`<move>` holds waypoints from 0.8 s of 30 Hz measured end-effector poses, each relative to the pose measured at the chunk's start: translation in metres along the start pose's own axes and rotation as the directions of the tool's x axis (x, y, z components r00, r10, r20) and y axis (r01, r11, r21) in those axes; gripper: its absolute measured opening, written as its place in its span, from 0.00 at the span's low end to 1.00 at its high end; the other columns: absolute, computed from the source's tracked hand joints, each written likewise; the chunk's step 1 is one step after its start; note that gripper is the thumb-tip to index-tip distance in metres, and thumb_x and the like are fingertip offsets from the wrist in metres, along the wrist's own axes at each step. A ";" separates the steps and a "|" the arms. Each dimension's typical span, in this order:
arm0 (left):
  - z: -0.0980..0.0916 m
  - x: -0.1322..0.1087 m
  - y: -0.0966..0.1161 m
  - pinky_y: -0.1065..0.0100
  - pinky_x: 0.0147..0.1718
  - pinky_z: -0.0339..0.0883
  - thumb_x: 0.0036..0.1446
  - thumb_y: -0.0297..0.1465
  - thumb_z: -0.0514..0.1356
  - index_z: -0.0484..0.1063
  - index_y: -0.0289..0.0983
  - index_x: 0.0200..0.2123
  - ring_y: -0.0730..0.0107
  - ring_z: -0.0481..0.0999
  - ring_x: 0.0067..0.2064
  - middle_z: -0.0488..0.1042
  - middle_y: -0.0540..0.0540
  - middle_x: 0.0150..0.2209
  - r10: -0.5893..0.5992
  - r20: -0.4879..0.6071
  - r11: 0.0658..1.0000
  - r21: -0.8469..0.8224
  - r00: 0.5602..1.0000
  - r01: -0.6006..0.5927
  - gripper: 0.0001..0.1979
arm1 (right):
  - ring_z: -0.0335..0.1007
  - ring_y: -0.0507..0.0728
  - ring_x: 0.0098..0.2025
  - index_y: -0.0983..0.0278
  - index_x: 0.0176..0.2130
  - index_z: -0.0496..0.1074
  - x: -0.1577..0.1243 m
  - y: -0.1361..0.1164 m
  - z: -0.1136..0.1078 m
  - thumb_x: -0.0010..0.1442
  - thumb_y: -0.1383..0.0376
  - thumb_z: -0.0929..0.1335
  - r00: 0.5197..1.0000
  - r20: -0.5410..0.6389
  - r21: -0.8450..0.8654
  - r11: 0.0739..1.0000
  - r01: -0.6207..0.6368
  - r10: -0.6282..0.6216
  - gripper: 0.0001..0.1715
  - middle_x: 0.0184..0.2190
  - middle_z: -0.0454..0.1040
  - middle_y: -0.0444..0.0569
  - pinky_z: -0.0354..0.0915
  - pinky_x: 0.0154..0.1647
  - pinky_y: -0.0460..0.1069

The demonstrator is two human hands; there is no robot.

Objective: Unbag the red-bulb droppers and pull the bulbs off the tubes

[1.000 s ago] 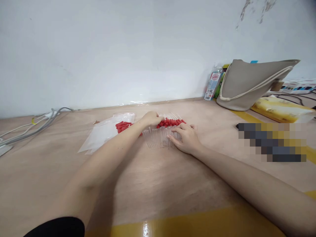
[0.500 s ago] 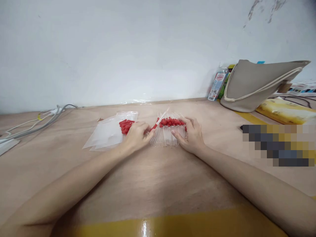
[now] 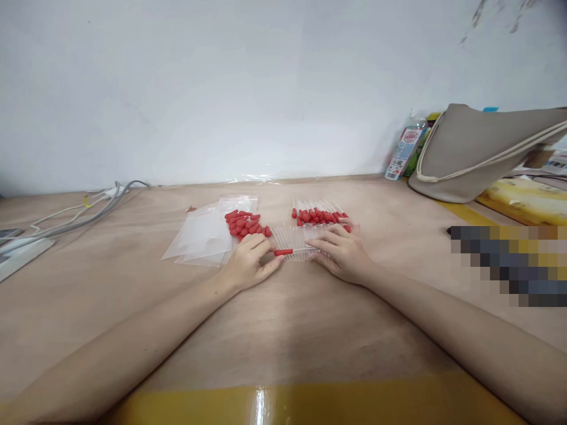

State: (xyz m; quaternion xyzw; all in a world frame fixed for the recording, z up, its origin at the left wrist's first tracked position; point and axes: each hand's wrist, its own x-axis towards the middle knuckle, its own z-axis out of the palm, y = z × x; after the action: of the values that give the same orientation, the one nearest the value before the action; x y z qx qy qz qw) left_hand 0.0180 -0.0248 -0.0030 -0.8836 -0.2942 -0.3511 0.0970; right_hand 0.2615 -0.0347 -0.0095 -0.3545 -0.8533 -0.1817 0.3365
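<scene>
My left hand (image 3: 251,262) pinches the red end of a red-tipped stick (image 3: 284,252), which lies level between both hands. The fingers of my right hand (image 3: 339,251) are closed around the clear end of that stick. Beneath and behind it is a row of clear tubes (image 3: 287,236). Red-tipped pieces (image 3: 316,216) with pale stems lie behind the tubes, near my right hand. Beyond my left hand sits a pile of loose red caps (image 3: 245,224), partly on flat translucent bags (image 3: 204,233).
Cables (image 3: 101,206) run along the left side. At the back right stand a bottle (image 3: 405,147) and a grey bag (image 3: 482,153), with a yellow packet (image 3: 522,199) in front. A blurred dark object (image 3: 505,265) lies at right.
The red-tipped stick has come down from a slant to level, nearer me. My right hand has moved to its clear end. The view has shifted slightly left.
</scene>
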 end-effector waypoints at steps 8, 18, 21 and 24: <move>0.000 0.006 0.008 0.61 0.43 0.60 0.55 0.39 0.57 0.68 0.38 0.44 0.63 0.68 0.43 0.71 0.43 0.42 0.009 0.062 0.999 0.040 0.998 -0.012 0.16 | 0.59 0.52 0.31 0.62 0.32 0.73 0.000 -0.008 0.001 0.62 0.61 0.60 0.999 0.050 0.036 0.999 -0.015 0.013 0.16 0.22 0.70 0.44 0.46 0.44 0.54; 0.000 0.015 0.018 0.62 0.40 0.55 0.61 0.34 0.49 0.70 0.37 0.34 0.66 0.67 0.40 0.74 0.45 0.36 0.058 0.267 0.998 0.022 0.962 -0.066 0.12 | 0.58 0.51 0.27 0.63 0.32 0.73 0.001 -0.013 0.002 0.62 0.60 0.60 0.997 0.052 0.167 0.985 0.054 -0.063 0.16 0.20 0.69 0.44 0.49 0.37 0.51; -0.004 0.016 0.019 0.61 0.43 0.54 0.62 0.33 0.48 0.69 0.37 0.34 0.65 0.66 0.43 0.73 0.46 0.38 0.095 0.313 0.995 -0.016 0.945 -0.095 0.12 | 0.56 0.51 0.26 0.66 0.33 0.73 -0.001 -0.012 0.004 0.63 0.62 0.59 0.990 0.057 0.242 0.964 0.111 -0.129 0.17 0.20 0.67 0.45 0.51 0.31 0.48; -0.005 0.015 0.017 0.61 0.44 0.54 0.62 0.32 0.47 0.69 0.37 0.34 0.64 0.66 0.45 0.73 0.46 0.39 0.106 0.330 0.994 -0.036 0.938 -0.100 0.12 | 0.54 0.51 0.25 0.68 0.34 0.72 -0.004 -0.011 0.005 0.62 0.64 0.59 0.986 0.044 0.282 0.948 0.145 -0.164 0.16 0.21 0.65 0.46 0.53 0.28 0.47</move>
State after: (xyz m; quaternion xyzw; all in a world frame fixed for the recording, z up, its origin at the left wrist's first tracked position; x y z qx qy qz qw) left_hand 0.0340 -0.0341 0.0117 -0.9451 -0.2564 -0.1948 0.0559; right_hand 0.2533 -0.0414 -0.0162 -0.2418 -0.9063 -0.0739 0.3388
